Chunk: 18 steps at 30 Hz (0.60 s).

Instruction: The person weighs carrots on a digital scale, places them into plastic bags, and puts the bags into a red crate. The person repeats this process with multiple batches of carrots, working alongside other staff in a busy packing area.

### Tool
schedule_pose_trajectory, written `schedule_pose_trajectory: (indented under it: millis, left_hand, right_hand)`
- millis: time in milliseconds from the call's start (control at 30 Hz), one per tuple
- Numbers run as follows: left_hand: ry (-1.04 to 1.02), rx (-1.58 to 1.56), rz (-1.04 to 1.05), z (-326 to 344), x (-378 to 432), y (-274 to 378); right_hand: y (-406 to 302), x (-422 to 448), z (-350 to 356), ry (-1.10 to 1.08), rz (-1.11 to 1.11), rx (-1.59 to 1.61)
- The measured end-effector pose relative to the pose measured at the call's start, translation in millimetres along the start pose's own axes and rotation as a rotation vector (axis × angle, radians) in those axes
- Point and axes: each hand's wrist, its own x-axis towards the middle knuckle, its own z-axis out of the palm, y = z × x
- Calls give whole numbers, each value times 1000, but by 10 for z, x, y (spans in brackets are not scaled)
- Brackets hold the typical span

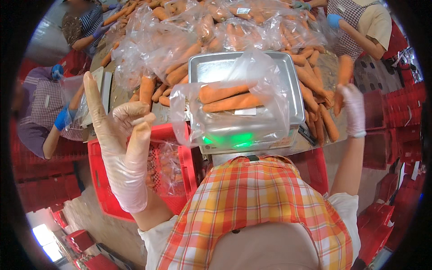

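Note:
My left hand (125,145), in a pale glove, is raised left of the scale, one finger stretched up and the others bent towards the thumb. No carrot or bag shows in it. To the right, my right hand (352,104), also gloved, grips a carrot (345,71) that looks blurred. Between them stands a scale with a metal tray (297,98). A clear plastic bag (182,114) lies across the tray, with two carrots (233,103) inside. Green light (241,138) from the scale's display shines through the bag's near part.
Loose carrots (314,81) lie right of the scale. Bagged carrots (236,30) are heaped behind it. A red plastic crate (101,189) below left holds clear bags. Co-workers stand at the left (44,101) and far right (364,30). Stacked red crates (391,114) line the right.

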Motion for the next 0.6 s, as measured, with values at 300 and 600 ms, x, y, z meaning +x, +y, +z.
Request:
schedule_pose_trajectory:
  millis: [300,600]
  left_hand:
    - [-30,350,11,-74,-142,-65]
    - [-64,398,62,110,-166,-52]
  right_hand:
    - [611,360,555,-76,78,-769]
    - [533,603,628,0,-29,-712]
